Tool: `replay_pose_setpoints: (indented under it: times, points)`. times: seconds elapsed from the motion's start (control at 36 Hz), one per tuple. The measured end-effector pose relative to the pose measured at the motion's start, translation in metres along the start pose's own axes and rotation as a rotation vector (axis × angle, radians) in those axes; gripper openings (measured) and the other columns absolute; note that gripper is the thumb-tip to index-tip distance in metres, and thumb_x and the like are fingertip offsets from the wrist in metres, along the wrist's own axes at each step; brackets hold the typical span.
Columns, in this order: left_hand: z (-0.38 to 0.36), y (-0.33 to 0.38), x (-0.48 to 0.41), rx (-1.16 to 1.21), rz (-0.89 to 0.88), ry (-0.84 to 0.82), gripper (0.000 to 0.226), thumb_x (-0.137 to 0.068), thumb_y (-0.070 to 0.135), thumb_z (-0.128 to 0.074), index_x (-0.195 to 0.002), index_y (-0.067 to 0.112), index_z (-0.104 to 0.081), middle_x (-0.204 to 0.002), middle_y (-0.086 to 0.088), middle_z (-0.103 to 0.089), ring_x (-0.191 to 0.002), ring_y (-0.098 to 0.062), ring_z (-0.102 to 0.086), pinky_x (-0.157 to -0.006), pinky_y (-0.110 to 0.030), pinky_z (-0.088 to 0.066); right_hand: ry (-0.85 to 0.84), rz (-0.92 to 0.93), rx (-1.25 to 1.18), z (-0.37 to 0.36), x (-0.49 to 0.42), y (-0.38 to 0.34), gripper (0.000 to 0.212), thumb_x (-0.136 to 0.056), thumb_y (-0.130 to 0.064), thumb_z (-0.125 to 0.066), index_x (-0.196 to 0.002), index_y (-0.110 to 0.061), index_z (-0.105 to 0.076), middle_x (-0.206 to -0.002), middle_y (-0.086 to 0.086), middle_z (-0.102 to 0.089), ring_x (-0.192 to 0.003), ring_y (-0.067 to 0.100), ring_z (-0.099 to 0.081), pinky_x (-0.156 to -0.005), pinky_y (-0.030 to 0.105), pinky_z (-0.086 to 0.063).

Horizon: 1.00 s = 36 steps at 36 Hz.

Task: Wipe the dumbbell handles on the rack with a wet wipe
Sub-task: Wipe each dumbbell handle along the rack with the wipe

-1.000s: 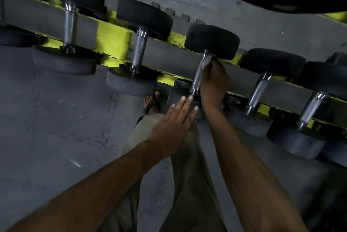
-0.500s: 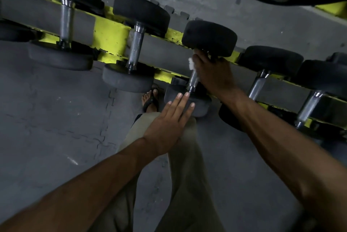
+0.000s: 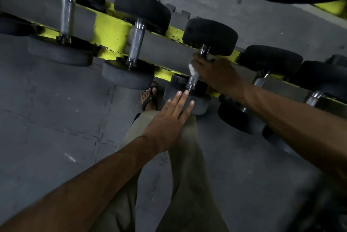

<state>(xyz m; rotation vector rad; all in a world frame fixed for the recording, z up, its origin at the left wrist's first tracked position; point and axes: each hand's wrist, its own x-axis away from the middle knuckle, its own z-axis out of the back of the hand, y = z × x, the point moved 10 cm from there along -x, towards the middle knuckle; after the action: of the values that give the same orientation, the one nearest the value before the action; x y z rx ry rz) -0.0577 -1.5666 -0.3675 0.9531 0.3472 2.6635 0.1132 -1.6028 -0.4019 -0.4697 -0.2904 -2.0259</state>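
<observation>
Five dumbbells at least are seen lying across the yellow and grey rack [image 3: 110, 31], each with its chrome handle bridging the gap between the two rails so that the black heads hang clear on either side. The third dumbbell [image 3: 209, 36] from the left is the one being worked on. Its handle [image 3: 193, 79] is gripped near the upper end by the right hand [image 3: 212, 71], whose fingers are curled round the metal with the wet wipe [image 3: 191, 68] caught between palm and handle; a white fold of the wipe is seen sticking out on the left side of the fist. The wrap-around grip is presumably chosen so that the whole circumference is cleaned in one stroke along the bar.

The left hand [image 3: 169, 119] is laid flat, fingers straight and together, against the near head [image 3: 187, 98] of the same dumbbell. Nothing is grasped by it; the head appears to be braced so that the weight is kept from rolling or sliding on the rails while the handle is rubbed.

The lower part of the handle, just above the near head, is left uncovered and is judged not yet reached in this stroke. The handles [image 3: 135, 44] to the left and those to the right [image 3: 260, 79] are untouched by either hand. A sandalled foot [image 3: 150, 97] is planted on the floor mat [image 3: 56, 119] below the rack.
</observation>
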Motion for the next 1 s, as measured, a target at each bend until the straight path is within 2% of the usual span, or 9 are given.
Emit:
replay_pose_setpoints:
  times: [0.06, 0.14, 0.19, 0.31, 0.44, 0.64, 0.75, 0.86, 1.0]
  points:
    - [-0.001, -0.001, 0.0, 0.004, 0.001, -0.021, 0.1, -0.104, 0.028, -0.056, -0.161, 0.008, 0.024, -0.165, -0.027, 0.031, -0.157, -0.043, 0.02, -0.13, -0.051, -0.002, -0.054, 0.16, -0.172, -0.007, 0.02, -0.027, 0.038, -0.107, -0.025, -0.045, -0.145, -0.018, -0.047, -0.116, 0.011, -0.067, -0.073, 0.029, -0.067, -0.055, 0.033, -0.046]
    - [0.001, 0.0, 0.0, 0.002, 0.008, -0.024, 0.098, -0.105, 0.027, -0.055, -0.161, 0.008, 0.023, -0.165, -0.027, 0.03, -0.157, -0.043, 0.021, -0.128, -0.05, 0.001, -0.028, 0.334, -0.139, -0.003, 0.034, -0.033, 0.051, -0.105, -0.025, -0.051, -0.154, -0.023, -0.037, -0.123, 0.014, -0.064, -0.08, 0.032, -0.066, -0.06, 0.033, -0.044]
    - [0.002, 0.0, 0.001, 0.004, 0.016, -0.026, 0.096, -0.106, 0.026, -0.053, -0.161, 0.007, 0.023, -0.165, -0.027, 0.031, -0.157, -0.043, 0.02, -0.127, -0.049, 0.003, 0.138, 0.216, -0.088, 0.003, 0.021, -0.002, 0.048, -0.103, -0.021, -0.052, -0.151, -0.019, -0.042, -0.122, 0.015, -0.066, -0.07, 0.03, -0.066, -0.053, 0.03, -0.047]
    - [0.003, 0.003, 0.002, -0.029, 0.008, 0.019, 0.095, -0.106, 0.027, -0.053, -0.162, 0.005, 0.019, -0.165, -0.029, 0.028, -0.157, -0.044, 0.017, -0.127, -0.049, 0.001, 0.316, -0.061, -0.108, 0.003, 0.013, 0.027, 0.049, -0.1, -0.013, -0.051, -0.147, -0.023, -0.046, -0.155, -0.004, -0.046, -0.095, 0.028, -0.069, -0.062, 0.038, -0.058]
    - [0.003, 0.0, -0.001, -0.027, 0.003, 0.11, 0.094, -0.097, 0.025, -0.062, -0.166, 0.004, -0.002, -0.171, -0.029, 0.007, -0.159, -0.045, -0.001, -0.127, -0.051, -0.014, 0.312, -0.235, -0.335, -0.013, 0.031, -0.014, 0.041, -0.086, -0.014, -0.066, -0.127, -0.019, -0.063, -0.146, -0.002, -0.056, -0.095, 0.029, -0.065, -0.067, 0.034, -0.051]
    - [-0.005, 0.0, -0.002, -0.025, -0.005, 0.07, 0.101, -0.094, 0.025, -0.061, -0.165, 0.005, 0.008, -0.169, -0.028, 0.017, -0.159, -0.044, 0.009, -0.129, -0.052, -0.012, 0.368, -0.889, -0.787, -0.035, 0.061, 0.008, 0.025, -0.099, -0.024, -0.049, -0.105, -0.014, -0.071, -0.102, 0.012, -0.072, -0.088, 0.032, -0.068, -0.069, 0.035, -0.046]
    - [-0.008, 0.001, -0.003, -0.029, -0.025, 0.033, 0.111, -0.091, 0.033, -0.066, -0.164, 0.004, 0.012, -0.168, -0.028, 0.022, -0.158, -0.044, 0.014, -0.13, -0.052, -0.013, 0.382, -1.171, -1.086, -0.038, 0.042, 0.033, 0.043, -0.1, -0.029, -0.031, -0.103, -0.004, -0.067, -0.105, 0.018, -0.069, -0.096, 0.033, -0.065, -0.072, 0.032, -0.036]
    - [-0.008, 0.001, -0.002, -0.029, -0.024, 0.01, 0.115, -0.089, 0.037, -0.066, -0.164, 0.005, 0.015, -0.167, -0.028, 0.025, -0.158, -0.043, 0.017, -0.13, -0.052, -0.012, 0.178, -1.247, -1.302, -0.053, 0.007, 0.036, 0.042, -0.111, -0.028, -0.033, -0.134, -0.003, -0.057, -0.137, 0.017, -0.059, -0.124, 0.029, -0.056, -0.092, 0.031, -0.039]
    - [-0.001, 0.003, -0.001, -0.025, -0.012, 0.034, 0.11, -0.09, 0.032, -0.066, -0.165, 0.004, 0.009, -0.169, -0.029, 0.02, -0.158, -0.045, 0.013, -0.129, -0.052, -0.01, -0.089, -1.048, -1.481, -0.079, 0.024, -0.007, 0.042, -0.106, -0.025, -0.04, -0.132, 0.004, -0.055, -0.133, 0.024, -0.059, -0.122, 0.037, -0.057, -0.098, 0.036, -0.046]
